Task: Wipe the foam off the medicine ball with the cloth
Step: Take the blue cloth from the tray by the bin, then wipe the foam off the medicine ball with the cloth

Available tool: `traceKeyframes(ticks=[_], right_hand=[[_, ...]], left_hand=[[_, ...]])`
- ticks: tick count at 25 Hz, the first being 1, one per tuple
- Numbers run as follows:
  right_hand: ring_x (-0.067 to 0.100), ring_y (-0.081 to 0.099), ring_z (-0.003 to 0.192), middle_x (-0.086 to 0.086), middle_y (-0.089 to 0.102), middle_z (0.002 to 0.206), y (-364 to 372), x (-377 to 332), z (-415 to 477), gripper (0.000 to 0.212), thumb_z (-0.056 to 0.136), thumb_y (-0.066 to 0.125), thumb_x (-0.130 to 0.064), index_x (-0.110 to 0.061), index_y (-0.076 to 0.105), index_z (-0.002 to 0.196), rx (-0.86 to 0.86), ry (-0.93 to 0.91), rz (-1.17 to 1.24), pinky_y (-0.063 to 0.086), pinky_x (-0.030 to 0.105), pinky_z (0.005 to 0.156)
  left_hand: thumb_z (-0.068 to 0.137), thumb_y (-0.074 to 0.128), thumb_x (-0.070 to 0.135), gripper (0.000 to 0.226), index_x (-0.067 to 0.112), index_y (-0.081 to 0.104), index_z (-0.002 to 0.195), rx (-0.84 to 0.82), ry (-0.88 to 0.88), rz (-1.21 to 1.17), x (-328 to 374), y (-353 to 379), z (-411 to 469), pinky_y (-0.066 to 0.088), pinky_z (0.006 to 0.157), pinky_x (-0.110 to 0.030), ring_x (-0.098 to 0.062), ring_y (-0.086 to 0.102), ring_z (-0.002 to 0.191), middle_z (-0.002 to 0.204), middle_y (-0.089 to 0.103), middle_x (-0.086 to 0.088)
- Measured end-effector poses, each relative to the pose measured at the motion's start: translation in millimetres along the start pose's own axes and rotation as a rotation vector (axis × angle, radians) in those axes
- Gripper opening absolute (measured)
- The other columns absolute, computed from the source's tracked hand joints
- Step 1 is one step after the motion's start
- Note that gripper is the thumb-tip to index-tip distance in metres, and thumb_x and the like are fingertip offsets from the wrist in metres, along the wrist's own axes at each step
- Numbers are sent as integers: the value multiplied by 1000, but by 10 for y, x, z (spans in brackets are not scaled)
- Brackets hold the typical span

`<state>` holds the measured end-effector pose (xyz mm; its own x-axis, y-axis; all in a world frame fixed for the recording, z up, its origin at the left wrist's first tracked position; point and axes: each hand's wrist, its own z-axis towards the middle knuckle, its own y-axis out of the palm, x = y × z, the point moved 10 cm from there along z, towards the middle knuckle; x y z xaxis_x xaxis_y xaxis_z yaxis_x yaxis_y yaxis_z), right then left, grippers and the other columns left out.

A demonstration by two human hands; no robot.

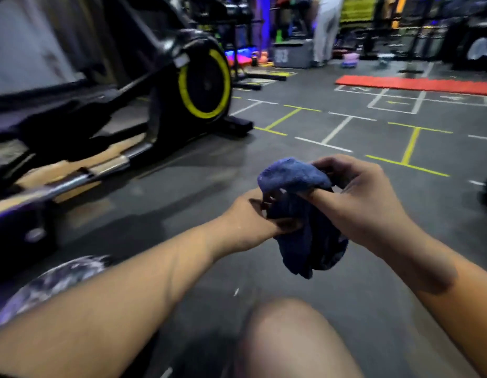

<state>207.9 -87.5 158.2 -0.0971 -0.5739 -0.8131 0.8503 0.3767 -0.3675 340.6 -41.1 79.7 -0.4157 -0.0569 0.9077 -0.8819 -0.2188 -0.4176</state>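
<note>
1. One medicine ball (54, 282) sits at lower left on the dark floor (182, 186), partly hidden behind the left forearm. Its surface is mottled white and grey (foam or pattern: cannot tell, blurred).
2. Exercise machine (144, 110) stands behind it, black, with a yellow ring on the wheel housing. A small pale label on the frame is unreadable.
3. Left hand (253, 216) has its fingers curled round the lower part of the cloth (299, 211), gripping it.
4. Cloth: blue, bunched, held in the air between both hands, well apart from the ball; its lower end hangs loose.
5. Bare knee (288, 336) is at bottom centre, below the cloth.
6. Grey box (288, 57) in the background carries pale characters, too blurred to read.
7. A person in light trousers (326, 28) stands just beside the box.
8. Right hand (359, 197) pinches the upper fold of the cloth, thumb laid over it and fingers curled.
9. Floor grid (411, 144) of yellow and white lines; marks inside the far squares are illegible.
10. Red mat (416, 84) lies beyond the grid.
11. White lettering (482, 49) on a dark panel at far right is cut off, unreadable.
</note>
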Motion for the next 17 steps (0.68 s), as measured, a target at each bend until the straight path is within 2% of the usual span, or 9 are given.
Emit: traceKeyframes(ticks=[2,3,4,7,9,11,13,15,17], right_hand=[[3,58,59,-4,69,67,531,-180,208,19,69,80,-27,-19,66,78,-99,-17,17,47,17,56],[4,52,57,-4,63,63,742,-260,290,27,66,78,-35,-16,62,76,-126,-35,3,43,18,52],[3,46,55,-4,58,61,959,-349,375,31,66,76,-36,-12,59,76,-151,-56,-5,39,19,50],[0,40,52,-1,53,61,1667,-627,563,19,78,72,-17,-8,55,76,-271,-84,-3,36,17,48],[2,46,58,0,60,68,2135,-837,622,17,81,73,-17,-10,58,82,-354,-116,23,40,19,52],[2,51,61,-2,66,73,2656,-1017,620,15,83,73,-19,-13,60,86,-469,-148,44,42,18,54],[0,52,54,-7,67,68,3113,-1145,596,7,88,69,-14,-14,62,88,-567,-151,41,42,14,48],[6,50,47,-5,62,61,3488,-1181,561,7,92,62,-15,-15,65,86,-629,-157,-24,39,20,39],[13,53,54,5,66,67,3819,-1081,468,14,93,59,-20,-21,70,85,-695,-146,-110,41,25,44]], left_hand=[[71,78,14,31,-1,53,83,127,-24,-6,-293,-632,-272,59,76,-51,-16,57,73,75,55,-6],[70,73,16,31,-2,51,82,178,-31,30,-411,-920,-430,58,73,-50,-17,54,72,73,53,-8],[69,69,20,29,1,50,80,229,-47,89,-501,-1195,-615,54,67,-43,-15,51,69,70,52,-7],[75,74,27,29,17,47,77,409,-119,206,-739,-1985,-1254,39,52,-30,-7,44,55,62,51,5],[84,74,11,29,22,47,79,538,-129,159,-829,-2451,-1704,39,53,-23,-1,44,56,66,53,9],[85,70,0,28,21,51,84,661,-126,83,-923,-2879,-2145,44,58,-17,0,51,63,74,59,6],[84,71,0,24,19,57,88,776,-135,73,-1049,-3252,-2539,45,62,-14,-1,53,69,79,61,4],[84,71,4,18,16,62,93,856,-183,45,-1298,-3537,-2864,48,69,-15,-4,56,76,85,63,2],[89,67,8,11,15,65,97,890,-267,-53,-1671,-3672,-3117,50,72,-19,-8,59,82,90,67,-1]])
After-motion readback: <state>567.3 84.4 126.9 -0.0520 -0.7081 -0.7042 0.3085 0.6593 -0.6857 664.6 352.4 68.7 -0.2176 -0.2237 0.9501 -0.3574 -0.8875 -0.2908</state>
